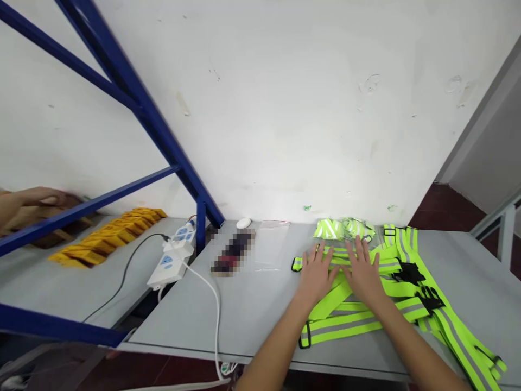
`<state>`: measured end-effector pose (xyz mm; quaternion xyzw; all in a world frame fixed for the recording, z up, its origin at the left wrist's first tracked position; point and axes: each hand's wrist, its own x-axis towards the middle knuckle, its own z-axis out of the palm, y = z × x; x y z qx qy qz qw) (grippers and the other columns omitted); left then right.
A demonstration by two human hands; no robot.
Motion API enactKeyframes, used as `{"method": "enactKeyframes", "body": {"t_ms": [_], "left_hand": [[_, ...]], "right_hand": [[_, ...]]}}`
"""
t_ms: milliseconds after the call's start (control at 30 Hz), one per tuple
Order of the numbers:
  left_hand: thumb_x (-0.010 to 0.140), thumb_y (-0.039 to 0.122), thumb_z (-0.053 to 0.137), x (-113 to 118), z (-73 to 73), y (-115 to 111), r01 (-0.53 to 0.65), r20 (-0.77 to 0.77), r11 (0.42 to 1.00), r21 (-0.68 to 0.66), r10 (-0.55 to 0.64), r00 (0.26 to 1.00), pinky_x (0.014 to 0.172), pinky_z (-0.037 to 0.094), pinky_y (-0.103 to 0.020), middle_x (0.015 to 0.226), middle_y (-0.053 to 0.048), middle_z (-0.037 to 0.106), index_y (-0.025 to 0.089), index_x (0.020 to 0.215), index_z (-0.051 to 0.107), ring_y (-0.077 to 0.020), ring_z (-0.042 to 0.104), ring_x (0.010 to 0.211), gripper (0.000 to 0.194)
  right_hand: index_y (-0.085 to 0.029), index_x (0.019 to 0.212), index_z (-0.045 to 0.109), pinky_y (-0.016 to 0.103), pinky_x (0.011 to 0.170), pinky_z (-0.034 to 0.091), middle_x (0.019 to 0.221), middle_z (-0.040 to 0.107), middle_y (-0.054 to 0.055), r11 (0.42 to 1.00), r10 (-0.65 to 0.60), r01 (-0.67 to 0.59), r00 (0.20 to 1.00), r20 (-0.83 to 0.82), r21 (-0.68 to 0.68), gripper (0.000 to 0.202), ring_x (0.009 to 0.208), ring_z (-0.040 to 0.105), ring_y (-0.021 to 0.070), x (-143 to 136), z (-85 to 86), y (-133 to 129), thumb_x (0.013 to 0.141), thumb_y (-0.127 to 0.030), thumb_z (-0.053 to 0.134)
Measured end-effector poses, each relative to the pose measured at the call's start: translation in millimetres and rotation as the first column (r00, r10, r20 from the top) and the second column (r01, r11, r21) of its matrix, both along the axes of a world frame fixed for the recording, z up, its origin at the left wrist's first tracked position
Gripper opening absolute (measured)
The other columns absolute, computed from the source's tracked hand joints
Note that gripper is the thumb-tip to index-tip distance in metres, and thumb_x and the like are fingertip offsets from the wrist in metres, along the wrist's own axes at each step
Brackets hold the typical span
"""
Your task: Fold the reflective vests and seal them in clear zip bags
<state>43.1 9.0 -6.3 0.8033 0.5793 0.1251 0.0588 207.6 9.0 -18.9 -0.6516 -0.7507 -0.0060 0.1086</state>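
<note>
Neon yellow-green straps [345,326] with grey reflective stripes and black buckles lie in a loose pile on the grey table [244,315]. My left hand [315,274] rests palm down on the left part of the pile, fingers spread. Beside it, my right hand [364,274] also lies flat on the straps, fingers apart, the two thumbs close together. Just beyond my fingertips, bundled reflective straps in clear bags [329,229] sit against the wall. A clear plastic bag [272,247] lies flat to the left of the pile.
A pixelated dark object [233,254] and a white round item [243,223] are left of the clear bag. A white power strip [171,263] with cables adjoins the blue metal frame [163,136]. Yellow folded items [109,236] and another person's hand [36,198] are farther left.
</note>
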Motion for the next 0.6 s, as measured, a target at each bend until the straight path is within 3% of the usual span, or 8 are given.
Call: {"method": "enactKeyframes", "body": {"t_ms": [67, 133, 300, 400, 500, 567, 600], "left_hand": [[0.094, 0.055, 0.025, -1.5, -9.3, 4.7, -0.036, -0.057, 0.999, -0.012, 0.035, 0.998, 0.112, 0.016, -0.059, 0.153, -0.012, 0.031, 0.019, 0.145, 0.035, -0.0329, 0.022, 0.142, 0.063], [0.094, 0.055, 0.025, -3.2, -18.4, 7.3, -0.040, -0.086, 0.999, -0.010, 0.039, 0.995, 0.113, 0.015, -0.058, 0.152, -0.014, 0.032, 0.015, 0.144, 0.038, -0.0336, 0.024, 0.141, 0.065], [0.094, 0.048, 0.028, -7.5, -24.9, 10.4, -0.014, -0.081, 0.999, 0.031, 0.016, 0.997, 0.112, 0.014, -0.061, 0.151, -0.019, 0.032, 0.009, 0.142, 0.039, -0.0362, 0.025, 0.140, 0.063], [0.094, 0.047, 0.029, -9.7, -15.3, 16.3, 0.001, -0.068, 0.998, -0.063, -0.005, 0.998, 0.110, 0.014, -0.065, 0.151, -0.021, 0.031, 0.006, 0.140, 0.042, -0.0389, 0.021, 0.141, 0.062], [0.094, 0.046, 0.028, -0.2, 1.9, 23.8, 0.014, 0.003, 0.991, -0.134, -0.014, 1.000, 0.105, 0.017, -0.071, 0.148, -0.019, 0.037, 0.011, 0.135, 0.048, -0.0417, 0.018, 0.141, 0.058], [0.095, 0.043, 0.028, 20.0, 14.9, 27.1, 0.054, 0.097, 0.994, -0.090, -0.045, 0.994, 0.106, 0.023, -0.067, 0.146, -0.016, 0.040, 0.016, 0.132, 0.050, -0.0380, 0.024, 0.140, 0.051], [0.095, 0.040, 0.029, 34.8, 20.7, 27.9, 0.123, 0.144, 0.991, -0.049, -0.115, 0.983, 0.108, 0.026, -0.061, 0.145, -0.014, 0.042, 0.018, 0.131, 0.050, -0.0344, 0.029, 0.138, 0.048]], "right_hand": [[-0.023, 0.150, 0.024, 0.070, 0.106, 0.009, 0.159, 0.001, 0.009, 1.000, 0.015, -0.016, 0.999, 0.028, 0.010, 0.059, 0.145, -0.001, 0.0344, 4.1, -3.7, -33.5, 0.095, -0.044, 0.031], [-0.021, 0.148, 0.030, 0.071, 0.106, 0.007, 0.159, 0.007, 0.010, 0.997, -0.072, 0.071, 0.997, 0.037, 0.023, 0.058, 0.145, 0.001, 0.0357, 12.3, -10.5, -59.0, 0.095, -0.044, 0.033], [-0.015, 0.142, 0.042, 0.063, 0.111, 0.008, 0.151, 0.033, 0.015, 0.963, -0.268, 0.268, 0.963, 0.002, -0.034, 0.057, 0.143, 0.020, 0.0329, 27.6, -22.4, -79.9, 0.095, -0.047, 0.031], [-0.014, 0.139, 0.045, 0.059, 0.113, 0.010, 0.149, 0.038, 0.014, 0.962, -0.272, 0.272, 0.961, -0.047, -0.010, 0.052, 0.141, 0.027, 0.0301, 25.6, -17.6, -78.2, 0.096, -0.041, 0.034], [-0.019, 0.122, 0.060, 0.054, 0.113, 0.014, 0.142, 0.049, 0.011, 0.956, -0.256, 0.269, 0.959, -0.119, 0.116, 0.039, 0.137, 0.035, 0.0263, 24.0, -5.1, -82.2, 0.097, -0.029, 0.032], [-0.022, 0.110, 0.066, 0.051, 0.111, 0.018, 0.135, 0.056, 0.009, 0.911, -0.315, 0.349, 0.932, -0.178, 0.218, 0.035, 0.132, 0.042, 0.0248, 29.3, 5.6, -89.5, 0.097, -0.025, 0.034], [-0.022, 0.109, 0.067, 0.050, 0.109, 0.020, 0.133, 0.058, 0.009, 0.869, -0.379, 0.424, 0.902, -0.207, 0.255, 0.034, 0.130, 0.044, 0.0254, 34.8, 10.9, -93.7, 0.096, -0.025, 0.035]]}}
